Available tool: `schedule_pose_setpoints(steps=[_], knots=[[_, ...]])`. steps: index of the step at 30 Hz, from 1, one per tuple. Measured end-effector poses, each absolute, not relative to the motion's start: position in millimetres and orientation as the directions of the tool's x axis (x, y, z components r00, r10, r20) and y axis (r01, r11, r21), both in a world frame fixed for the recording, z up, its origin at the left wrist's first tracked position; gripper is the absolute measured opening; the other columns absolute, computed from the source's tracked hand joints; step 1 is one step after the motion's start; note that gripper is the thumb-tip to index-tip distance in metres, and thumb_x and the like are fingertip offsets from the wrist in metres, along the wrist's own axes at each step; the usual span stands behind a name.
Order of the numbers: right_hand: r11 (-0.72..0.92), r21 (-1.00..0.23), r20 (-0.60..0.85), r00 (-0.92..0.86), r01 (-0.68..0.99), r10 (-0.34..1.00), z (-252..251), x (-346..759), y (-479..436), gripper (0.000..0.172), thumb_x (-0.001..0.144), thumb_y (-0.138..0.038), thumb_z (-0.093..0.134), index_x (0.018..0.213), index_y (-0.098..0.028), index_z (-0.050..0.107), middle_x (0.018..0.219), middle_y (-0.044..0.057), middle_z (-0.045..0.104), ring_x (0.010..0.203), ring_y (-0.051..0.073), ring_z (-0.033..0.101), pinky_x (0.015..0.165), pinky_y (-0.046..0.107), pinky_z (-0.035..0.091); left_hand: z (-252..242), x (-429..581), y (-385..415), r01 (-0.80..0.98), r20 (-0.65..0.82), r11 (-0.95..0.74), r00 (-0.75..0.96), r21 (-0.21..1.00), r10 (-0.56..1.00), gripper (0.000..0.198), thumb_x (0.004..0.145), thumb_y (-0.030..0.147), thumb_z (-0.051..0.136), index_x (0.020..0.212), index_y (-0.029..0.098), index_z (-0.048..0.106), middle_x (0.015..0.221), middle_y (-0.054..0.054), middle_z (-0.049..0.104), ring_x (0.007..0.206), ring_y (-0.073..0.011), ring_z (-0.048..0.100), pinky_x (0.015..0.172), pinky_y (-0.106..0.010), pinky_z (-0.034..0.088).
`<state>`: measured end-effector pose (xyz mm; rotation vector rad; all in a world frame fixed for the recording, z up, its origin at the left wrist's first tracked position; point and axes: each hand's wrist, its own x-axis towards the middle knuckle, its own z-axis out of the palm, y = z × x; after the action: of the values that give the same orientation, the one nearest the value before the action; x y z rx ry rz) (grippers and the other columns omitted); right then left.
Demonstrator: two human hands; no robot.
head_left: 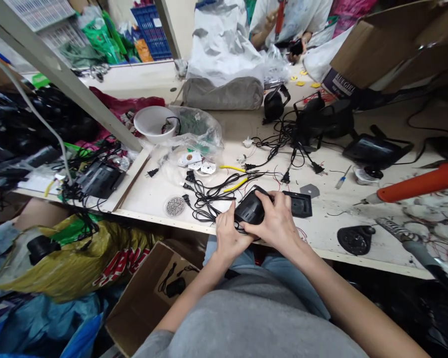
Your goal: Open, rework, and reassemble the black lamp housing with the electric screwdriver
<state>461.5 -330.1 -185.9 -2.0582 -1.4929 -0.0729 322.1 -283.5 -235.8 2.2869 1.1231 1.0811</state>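
Note:
At the front edge of the white workbench (194, 219) I grip a black plastic housing (249, 209) with slots in its side. My left hand (229, 232) is closed on its lower left end. My right hand (278, 219) holds the other side, fingers over the top and thumb at the near edge. Just beyond the right hand lies a black rectangular cover (300, 205), beside a grey flat plate (309, 191). Black cords (207, 196) with plugs are heaped left of the housing. Yellow-handled pliers (236, 185) and a small dish of metal screws (174, 206) lie nearby.
An orange power screwdriver (418, 181) and a soldering iron in a coil holder (399, 233) lie to the right, near a black round part (355, 239). Black corded units (317, 119) sit behind. A cardboard box (142, 298) stands below left. Another person (291, 20) works opposite.

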Motion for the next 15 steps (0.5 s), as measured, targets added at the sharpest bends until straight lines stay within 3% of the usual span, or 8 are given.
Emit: schedule_pose_setpoints(steps=[6,15], knots=[[-0.18,-0.417,0.39,0.354,0.891,0.85,-185.0,456.7,-329.4,0.08,0.066,-0.05,0.083,0.132,-0.012,0.06,0.115,0.017,0.045,0.105,0.037,0.045,0.093,0.057,0.049,-229.4,325.5,-284.7,0.508,0.404,-0.529,0.342,0.68,0.848,0.059,0.064,0.022,0.063,0.121,0.011,0.059,0.108,-0.017,0.071,0.098,-0.0316,0.069,0.092,-0.049,0.053],[-0.21,-0.415,0.327,0.361,0.885,0.874,-180.2,458.9,-331.2,0.085,0.062,-0.049,0.086,0.133,-0.011,0.06,0.116,0.018,0.045,0.104,0.037,0.044,0.094,0.056,0.049,-228.5,329.4,-284.0,0.516,0.35,-0.497,0.361,0.697,0.865,0.057,0.065,0.022,0.063,0.121,0.013,0.058,0.111,-0.017,0.07,0.102,-0.0322,0.067,0.096,-0.05,0.05]])
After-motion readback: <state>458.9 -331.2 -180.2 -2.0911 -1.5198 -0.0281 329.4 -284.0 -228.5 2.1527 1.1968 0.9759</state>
